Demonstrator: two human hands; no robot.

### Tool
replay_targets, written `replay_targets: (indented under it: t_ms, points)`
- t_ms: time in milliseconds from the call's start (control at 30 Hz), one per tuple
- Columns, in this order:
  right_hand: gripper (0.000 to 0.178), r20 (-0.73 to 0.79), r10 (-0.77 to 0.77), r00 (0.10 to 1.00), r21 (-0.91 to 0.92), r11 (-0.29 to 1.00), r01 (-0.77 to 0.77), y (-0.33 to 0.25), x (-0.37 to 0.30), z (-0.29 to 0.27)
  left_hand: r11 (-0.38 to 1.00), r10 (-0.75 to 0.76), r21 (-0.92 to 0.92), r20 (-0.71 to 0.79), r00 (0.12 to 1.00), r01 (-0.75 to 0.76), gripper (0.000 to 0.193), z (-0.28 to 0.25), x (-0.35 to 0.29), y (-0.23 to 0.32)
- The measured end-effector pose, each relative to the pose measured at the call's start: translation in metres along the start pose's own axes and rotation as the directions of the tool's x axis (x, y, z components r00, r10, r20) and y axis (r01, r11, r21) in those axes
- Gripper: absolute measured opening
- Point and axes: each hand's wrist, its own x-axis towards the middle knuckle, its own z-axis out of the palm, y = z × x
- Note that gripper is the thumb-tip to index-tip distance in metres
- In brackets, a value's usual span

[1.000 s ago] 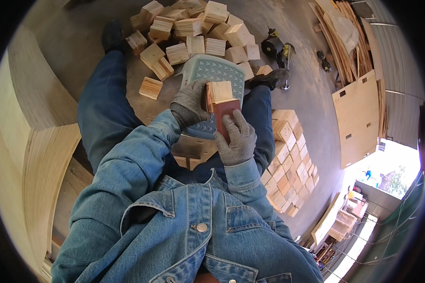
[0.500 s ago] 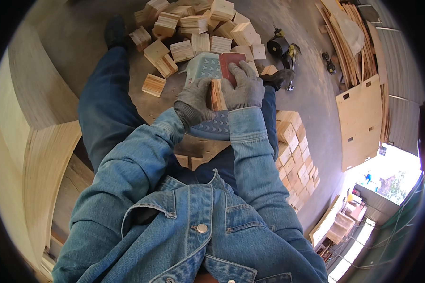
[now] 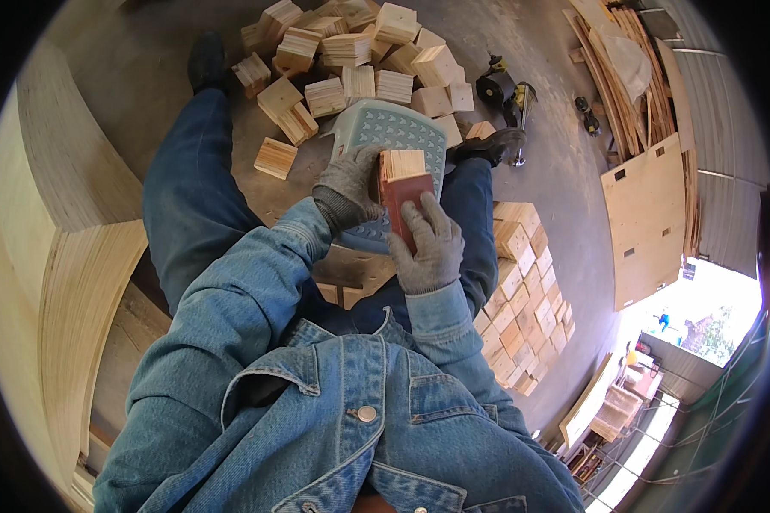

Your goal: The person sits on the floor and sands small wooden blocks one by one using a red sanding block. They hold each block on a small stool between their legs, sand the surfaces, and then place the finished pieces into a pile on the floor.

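Both of my hands wear grey knit gloves. Over a pale blue-green plastic stool (image 3: pixel 357 128), my left hand (image 3: pixel 351 185) grips a small wooden block (image 3: pixel 404 162) by its left side. A flat, reddish-brown sanding block (image 3: pixel 406 198) lies against the wooden block, covering its near part. My right hand (image 3: pixel 429 244) holds that sanding block from the right, its fingers pressed on the red face. The underside of the wooden block is hidden, so I cannot tell whether it rests on the stool.
Loose wooden blocks (image 3: pixel 346 50) lie heaped beyond the stool. A neat stack of blocks (image 3: pixel 526 312) stands to the right of my leg. Yellow-and-black power tools (image 3: pixel 505 90) sit on the floor near my right shoe. Curved plywood (image 3: pixel 68 256) rises at the left; boards (image 3: pixel 654 222) lean at the right.
My right hand has drawn the sanding block toward me, from beyond the wooden block onto its near part. The far end of the wooden block now shows. My left hand has barely moved.
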Motion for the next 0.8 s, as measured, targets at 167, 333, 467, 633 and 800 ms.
replay_targets:
  t_ms: [167,333,467,633,800]
  points:
    - [0.056,-0.021,-0.035,0.999,-0.012,0.999,0.035,-0.003,-0.004,-0.002,1.0,-0.003,-0.01,0.004,1.0,0.003,0.108,0.002,0.0,-0.002]
    - [0.052,-0.033,-0.018,0.999,-0.044,0.999,0.017,-0.006,0.047,0.01,0.999,0.023,-0.046,0.0,1.0,-0.023,0.105,0.003,0.0,-0.004]
    - [0.05,-0.014,0.056,0.998,-0.098,0.994,-0.057,-0.005,0.11,0.024,1.0,-0.011,-0.013,0.029,1.0,0.012,0.104,0.002,0.002,0.001]
    - [0.05,0.059,0.114,0.992,-0.07,0.992,-0.11,-0.002,0.137,0.032,0.999,-0.041,-0.025,0.05,0.998,0.043,0.104,0.004,0.003,-0.002]
    - [0.054,0.052,0.108,0.993,-0.041,0.994,-0.106,-0.004,0.078,0.019,1.0,-0.019,0.004,0.015,1.0,0.019,0.103,0.0,0.0,-0.001]
